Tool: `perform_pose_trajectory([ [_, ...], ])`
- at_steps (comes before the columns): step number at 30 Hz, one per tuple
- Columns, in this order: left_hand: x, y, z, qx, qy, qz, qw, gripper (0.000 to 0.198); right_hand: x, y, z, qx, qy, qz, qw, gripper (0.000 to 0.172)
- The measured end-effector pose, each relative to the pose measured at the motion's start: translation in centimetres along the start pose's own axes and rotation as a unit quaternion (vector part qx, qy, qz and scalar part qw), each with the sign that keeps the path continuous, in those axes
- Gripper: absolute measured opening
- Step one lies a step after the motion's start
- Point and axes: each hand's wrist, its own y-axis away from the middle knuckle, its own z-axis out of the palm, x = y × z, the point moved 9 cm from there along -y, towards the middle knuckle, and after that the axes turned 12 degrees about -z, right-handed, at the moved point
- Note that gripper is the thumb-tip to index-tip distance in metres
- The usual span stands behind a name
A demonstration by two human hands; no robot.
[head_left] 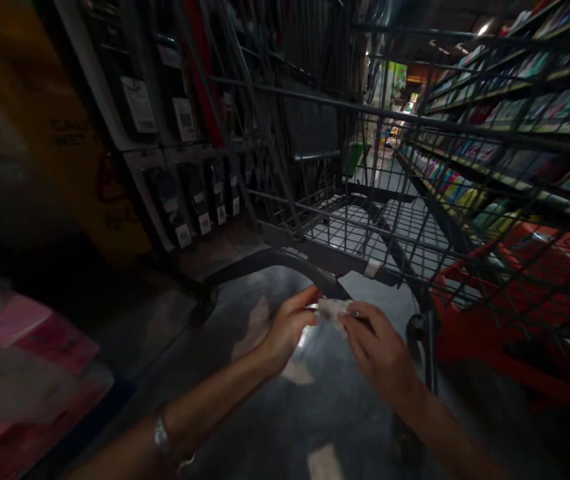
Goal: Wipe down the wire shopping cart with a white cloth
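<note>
Both my hands are low in front of the shopping cart (285, 235), close to its dark curved lower frame bar (292, 257). A small, pale, crumpled piece, like paper or cloth (333, 309), is between them. My right hand (377, 350) pinches its right side with thumb and fingers. At its left edge, the thumb and forefinger of my left hand (287, 328) close on it, and the fingertips come near or touch the bar. Blur hides the exact contact. A silvery band (161, 433) circles my left wrist.
Pale scraps (299, 372) lie on the grey floor. Packaged goods (199, 197) hang on a rack at left, beside a yellow wet-floor sign (72, 133). A red basket (485, 347) stands at right below stocked shelves (509, 113). Pink packages (29, 333) are at lower left.
</note>
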Motion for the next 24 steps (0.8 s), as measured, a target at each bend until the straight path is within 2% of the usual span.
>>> perform_pose_trajectory([
  [3, 0.2, 0.5, -0.8, -0.009, 0.035, 0.005, 0.999, 0.062, 0.0, 1.0, 1.0, -0.006, 0.076, -0.03, 0.997, 0.023],
  [7, 0.5, 0.5, -1.8, 0.0, 0.055, -0.013, 0.998, 0.058, 0.2, 4.4, 1.0, -0.031, 0.14, -0.061, 0.988, 0.021],
  [10, 1.1, 0.0, -2.1, 0.01, 0.1, -0.021, 0.995, 0.049, 0.8, 6.8, 0.7, -0.062, 0.153, -0.044, 0.985, 0.024],
  [13, 1.5, -0.8, -2.1, 0.009, 0.149, -0.028, 0.988, 0.041, 1.4, 7.3, 0.7, -0.083, 0.142, -0.018, 0.986, 0.027],
  [16, 1.8, -1.6, -1.7, -0.014, 0.192, -0.029, 0.981, 0.036, 1.4, 4.8, 1.1, -0.086, 0.138, -0.019, 0.986, 0.029],
  [19, 1.9, -2.2, -1.6, -0.019, 0.221, -0.026, 0.975, 0.024, 0.7, 0.2, 2.2, -0.087, 0.133, -0.052, 0.986, 0.028],
  [22, 2.0, -2.4, -1.7, -0.018, 0.243, -0.032, 0.969, 0.023, -0.2, -3.8, 2.7, -0.046, 0.126, -0.089, 0.987, 0.027],
  [24, 1.9, -2.3, -1.9, -0.016, 0.251, -0.041, 0.967, 0.023, -0.5, -5.0, 2.7, -0.013, 0.13, -0.103, 0.986, 0.025],
])
